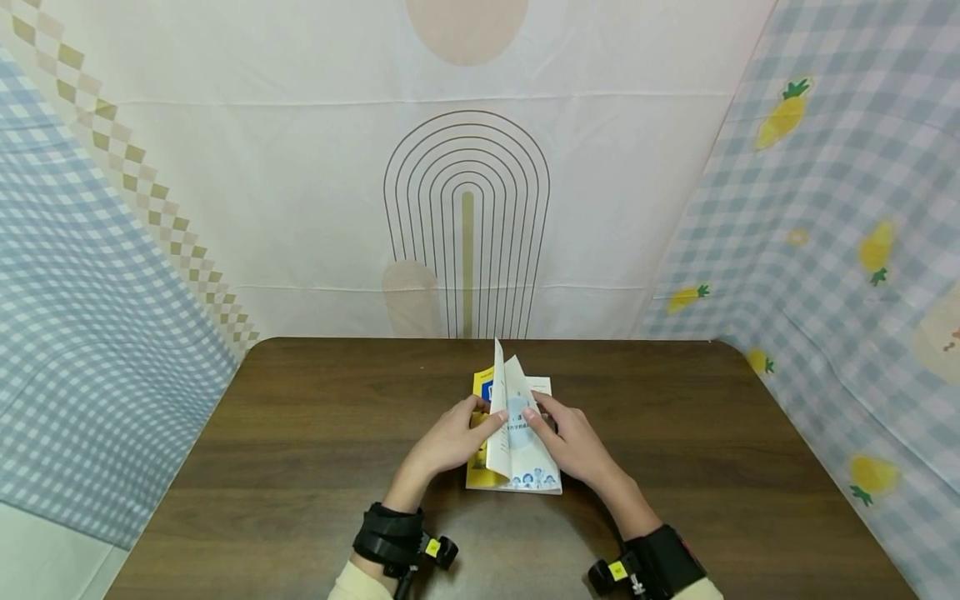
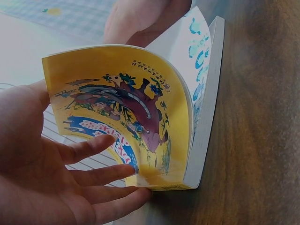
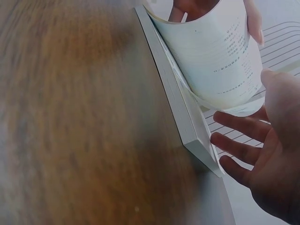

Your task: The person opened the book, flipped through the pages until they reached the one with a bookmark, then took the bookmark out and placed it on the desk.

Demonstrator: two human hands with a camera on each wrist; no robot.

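Note:
A paperback book [image 1: 534,467] lies on the table with its front part lifted. Its yellow cover [image 2: 154,75] carries a drawing of a dark reddish animal and a blue title patch. The cover bends upright in a curve. My left hand [image 1: 453,433] holds this lifted part at its outer edge, thumb on the printed inner side, fingers spread along the yellow side. At the book's right edge is my right hand [image 1: 573,442], its thumb against a pale raised leaf [image 3: 246,108] and its fingers behind that leaf. Small blue figures run along the lower edge of the page.
The brown wooden table [image 1: 315,433] extends on both sides of the book. A white cloth [image 1: 300,192] with line arches hangs behind it. Blue checked cloths stand at the left [image 1: 97,333] and right [image 1: 847,250]. Black camera straps are on both wrists.

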